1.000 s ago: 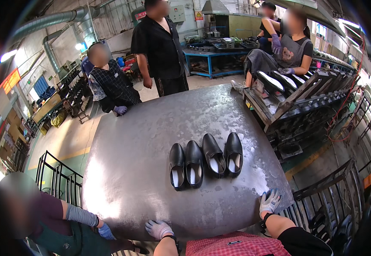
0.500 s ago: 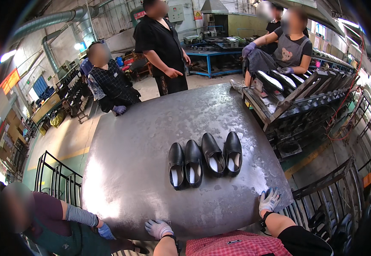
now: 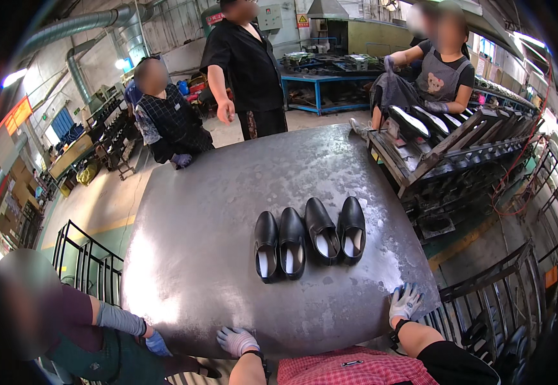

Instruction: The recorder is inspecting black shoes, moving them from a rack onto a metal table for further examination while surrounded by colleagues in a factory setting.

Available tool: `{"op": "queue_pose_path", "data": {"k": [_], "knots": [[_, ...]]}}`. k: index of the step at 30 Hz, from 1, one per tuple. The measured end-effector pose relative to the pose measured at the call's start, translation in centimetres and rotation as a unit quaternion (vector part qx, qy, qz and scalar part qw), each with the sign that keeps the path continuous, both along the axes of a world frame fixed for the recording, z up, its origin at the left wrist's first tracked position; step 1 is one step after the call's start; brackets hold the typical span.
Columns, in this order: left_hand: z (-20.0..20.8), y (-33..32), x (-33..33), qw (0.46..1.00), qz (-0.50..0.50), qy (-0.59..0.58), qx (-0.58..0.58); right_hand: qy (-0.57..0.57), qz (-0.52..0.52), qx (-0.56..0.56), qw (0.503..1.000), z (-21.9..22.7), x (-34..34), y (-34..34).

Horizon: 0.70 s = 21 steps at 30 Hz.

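Observation:
Gloved in white, my left hand (image 3: pixel 237 341) rests on the near edge of a grey metal table (image 3: pixel 214 212), fingers spread and holding nothing. My right hand (image 3: pixel 406 300), in a white glove with a dark patch on its back, lies open on the table's near right corner. Beyond both hands, several black slip-on shoes stand side by side, toes pointing away from me. They are a leftmost shoe (image 3: pixel 266 247), a second shoe (image 3: pixel 292 242), a third shoe (image 3: pixel 321 231) and a rightmost shoe (image 3: pixel 351 230). Pale insoles show inside them. Neither hand touches a shoe.
A shoe rack (image 3: pixel 458 141) with pale-soled shoes adjoins the table's far right, a person seated behind it. Other people stand at the far edge and near left. Black metal railings (image 3: pixel 86 256) flank the left side; more racks (image 3: pixel 497 301) stand at right.
The person in black at the far side has swung an arm down and leftward. A worker behind the rack has shifted. My hands and the shoes stay in place.

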<state>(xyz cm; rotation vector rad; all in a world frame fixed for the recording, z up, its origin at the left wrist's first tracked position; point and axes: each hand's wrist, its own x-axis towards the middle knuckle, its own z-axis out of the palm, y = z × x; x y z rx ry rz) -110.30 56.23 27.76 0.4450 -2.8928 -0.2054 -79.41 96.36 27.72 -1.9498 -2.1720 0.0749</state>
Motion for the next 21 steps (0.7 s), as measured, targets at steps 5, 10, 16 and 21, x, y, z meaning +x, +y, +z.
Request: {"op": "queue_pose_path", "data": {"k": [5, 10, 16, 21], "knots": [[0.0, 0.0, 0.0, 1.0, 0.001, -0.008, -0.003, -0.002, -0.002, -0.025, 1.0, 1.4, -0.4, -0.2], [0.3, 0.0, -0.1, 1.0, 0.001, -0.022, -0.005, -0.014, -0.004, -0.018, 1.0, 0.9, -0.3, -0.1], [0.9, 0.3, -0.1, 0.999, 0.008, -0.045, 0.004, -0.001, -0.007, 0.003, 1.0, -0.2, -0.1, 0.0], [1.2, 0.3, 0.1, 0.999, 0.002, -0.047, 0.009, 0.013, -0.003, 0.019, 1.0, -0.6, 0.1, 0.0]]}}
